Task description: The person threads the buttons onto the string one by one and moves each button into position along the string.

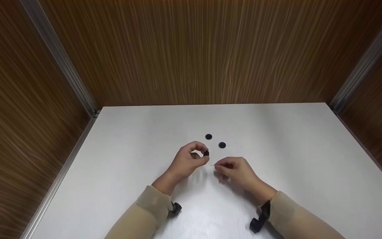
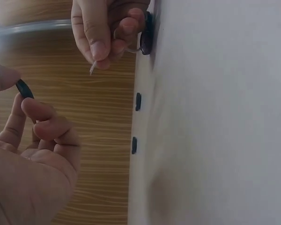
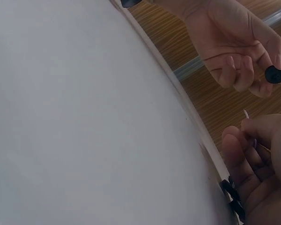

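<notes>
My left hand [image 1: 201, 153] pinches a small black button [image 1: 206, 153] between thumb and fingertips, lifted a little off the white table [image 1: 293, 159]. Close to its right, my right hand [image 1: 218, 166] pinches a thin pale needle [image 1: 214, 164] whose tip points at the button. The left wrist view shows the button [image 2: 24, 88] edge-on in my left fingers, and the needle tip [image 2: 92, 69] sticking out of the right hand [image 2: 100, 44]. In the right wrist view the button [image 3: 275, 74] faces the camera, with the needle tip [image 3: 246, 114] just below it.
Two more black buttons [image 1: 208, 136] [image 1: 222, 144] lie flat on the table just beyond my hands. Wood-grain walls [image 1: 211, 49] with metal corner strips close in the table at the back and on both sides. Black wrist straps [image 1: 260, 219] show at my cuffs.
</notes>
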